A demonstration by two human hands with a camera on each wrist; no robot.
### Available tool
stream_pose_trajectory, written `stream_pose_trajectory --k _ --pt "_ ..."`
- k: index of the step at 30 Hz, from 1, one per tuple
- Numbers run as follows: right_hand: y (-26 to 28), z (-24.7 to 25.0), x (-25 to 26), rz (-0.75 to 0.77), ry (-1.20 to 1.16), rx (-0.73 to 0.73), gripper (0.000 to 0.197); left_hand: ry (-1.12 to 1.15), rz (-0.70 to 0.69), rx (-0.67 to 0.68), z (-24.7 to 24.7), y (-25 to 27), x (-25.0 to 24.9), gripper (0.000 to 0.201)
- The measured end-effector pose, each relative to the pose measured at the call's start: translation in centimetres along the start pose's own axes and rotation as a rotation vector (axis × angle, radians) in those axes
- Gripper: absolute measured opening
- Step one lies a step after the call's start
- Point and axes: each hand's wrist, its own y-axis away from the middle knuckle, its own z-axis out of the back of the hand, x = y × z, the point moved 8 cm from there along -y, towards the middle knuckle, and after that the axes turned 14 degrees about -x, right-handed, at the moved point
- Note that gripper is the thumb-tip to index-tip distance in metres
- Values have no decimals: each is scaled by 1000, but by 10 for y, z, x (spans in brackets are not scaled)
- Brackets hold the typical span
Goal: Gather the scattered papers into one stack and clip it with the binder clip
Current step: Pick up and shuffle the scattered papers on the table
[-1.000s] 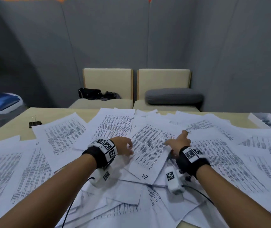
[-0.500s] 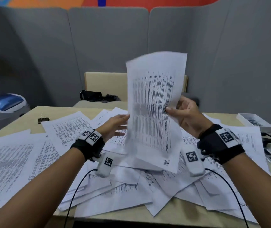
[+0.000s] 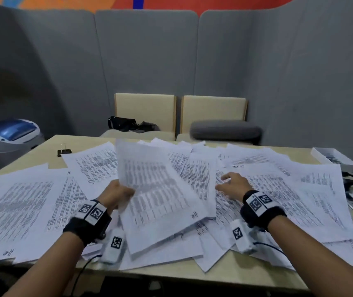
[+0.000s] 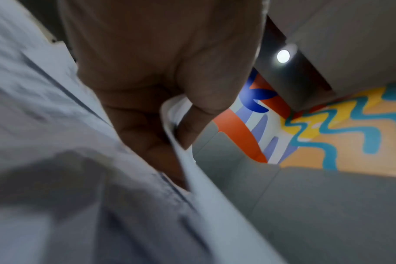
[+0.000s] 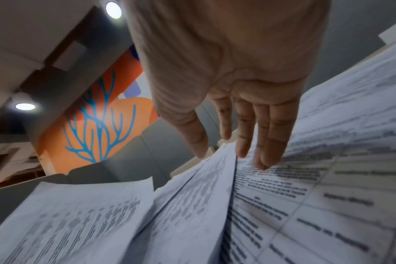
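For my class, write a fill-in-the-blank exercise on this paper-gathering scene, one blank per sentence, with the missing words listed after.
1. The lifted sheet is held by the person's ____ hand.
2. The right hand reaches over the scattered papers with its fingers ____.
3. The binder clip lies on the table near its far ____ corner.
4. Behind the table, the grey cushion lies on the ____ of the two seats.

Missing words: left; straight; left; right
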Motion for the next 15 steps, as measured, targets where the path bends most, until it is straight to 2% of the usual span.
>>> stream_pose_trajectory --k 2,4,8,9,11,12,15 --pt "-4 -10 -6 -71 53 34 54 -108 28 -33 16 -11 15 14" --pt "-6 -21 -4 -148 -17 53 59 -161 62 0 22 -18 34 22" --pt "-8 -51 8 -305 -309 116 72 17 175 114 14 -24 61 34" --pt "-8 -57 12 -309 -341 134 66 40 182 136 11 -23 61 34" --pt "-9 -66 16 -233 -260 129 31 62 193 161 9 -18 57 32" --pt "-12 -67 18 -168 -179 112 19 83 203 164 8 -17 56 30" --pt "-15 -61 28 -12 -63 47 16 114 237 162 8 -12 55 28"
